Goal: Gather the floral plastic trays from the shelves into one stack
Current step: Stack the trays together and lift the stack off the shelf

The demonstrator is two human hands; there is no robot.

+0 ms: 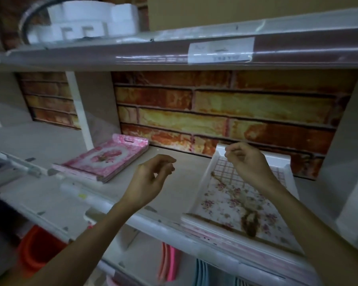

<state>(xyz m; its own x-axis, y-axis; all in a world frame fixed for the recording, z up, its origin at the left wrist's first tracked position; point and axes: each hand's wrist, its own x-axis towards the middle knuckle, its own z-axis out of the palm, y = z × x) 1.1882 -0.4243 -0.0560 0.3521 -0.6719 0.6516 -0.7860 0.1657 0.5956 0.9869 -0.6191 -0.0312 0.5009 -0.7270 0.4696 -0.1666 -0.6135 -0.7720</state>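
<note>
Floral plastic trays in two stacks on middle shelf (180, 182), both hands above them.

White floral tray stack (236, 205) at right, near edge overhanging shelf front; pink floral tray stack (105, 159) at left, well apart, angled toward brick-pattern back panel (225, 112). Left hand (151, 180) hovering between stacks, grip loose, fingers lightly curled, holding nothing. Right hand (248, 159) over far end of white stack, fingers curled near far rim; contact with rim unclear, grip state impossible to tell. White foam pieces (85, 21) on upper shelf, paper label (220, 50) on its front edge. Orange container (37, 248) and coloured items (170, 263) on lower shelf.
</note>
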